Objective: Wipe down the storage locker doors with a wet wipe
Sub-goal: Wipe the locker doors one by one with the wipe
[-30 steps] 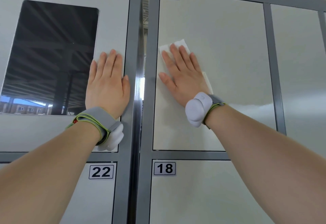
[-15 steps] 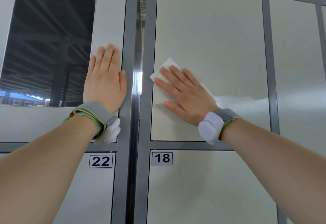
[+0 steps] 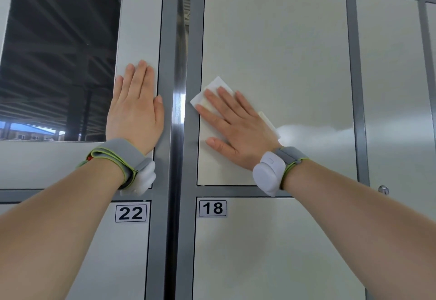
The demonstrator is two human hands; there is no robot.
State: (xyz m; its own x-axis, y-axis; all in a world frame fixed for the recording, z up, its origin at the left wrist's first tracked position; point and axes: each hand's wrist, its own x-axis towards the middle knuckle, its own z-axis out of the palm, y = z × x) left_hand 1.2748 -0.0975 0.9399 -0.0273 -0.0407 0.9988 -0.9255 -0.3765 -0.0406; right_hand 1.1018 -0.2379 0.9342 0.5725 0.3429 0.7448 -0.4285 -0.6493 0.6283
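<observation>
Locker door 17 (image 3: 278, 47) is a pale panel in a grey frame. My right hand (image 3: 236, 127) lies flat on its lower left part, fingers straight and spread, pressing a white wet wipe (image 3: 215, 88) against the door. The wipe's corner sticks out past my fingertips and overlaps the door's left edge; a strip of it shows beside my palm. My left hand (image 3: 134, 111) rests flat and open on the panel of locker 21 (image 3: 139, 28), just right of a dark screen (image 3: 59, 63). Both wrists wear grey straps with white devices.
Door 18 (image 3: 271, 252) sits below door 17, and door 22 (image 3: 127, 252) below the screen panel. A grey metal post (image 3: 179, 134) divides the two locker banks. More pale doors (image 3: 391, 87) stand to the right, one with a small metal lock (image 3: 383, 190).
My right hand has slid the wipe down and to the left across door 17, turning so the fingers point up-left. My left hand has stayed in place on the panel.
</observation>
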